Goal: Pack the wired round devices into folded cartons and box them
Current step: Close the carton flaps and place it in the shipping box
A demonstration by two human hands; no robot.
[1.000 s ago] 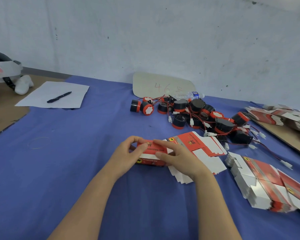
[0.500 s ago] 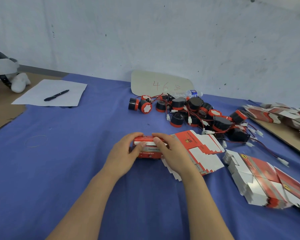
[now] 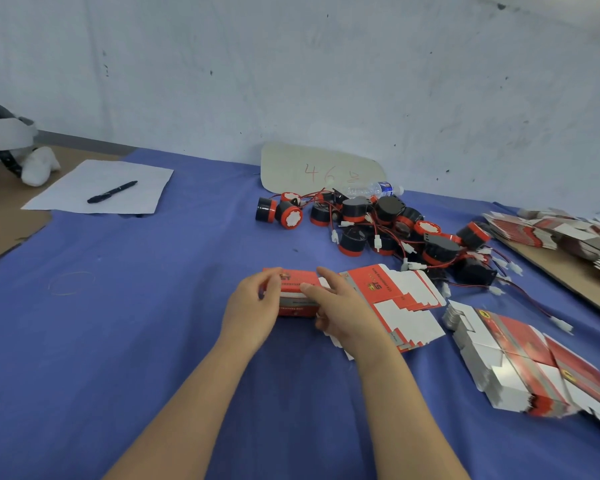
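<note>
A red and white carton (image 3: 297,292) stands squared up on the blue cloth at the middle. My left hand (image 3: 253,306) grips its left end, thumb over the top. My right hand (image 3: 343,310) holds its right end, with the fingers curled onto the top face. Several black and red round devices (image 3: 378,223) with red wires and white plugs lie heaped behind it. A fanned stack of flat cartons (image 3: 399,296) lies just right of my right hand. A second flat stack (image 3: 520,362) sits further right.
More flat cartons (image 3: 561,233) rest on a cardboard sheet at the far right. A white paper with a black pen (image 3: 111,192) lies at the back left. A numbered card (image 3: 319,171) and a water bottle (image 3: 378,190) lean by the wall.
The carton has gone from a half-flat blank to a squared box between my hands. Both hands have closed in on its ends.
</note>
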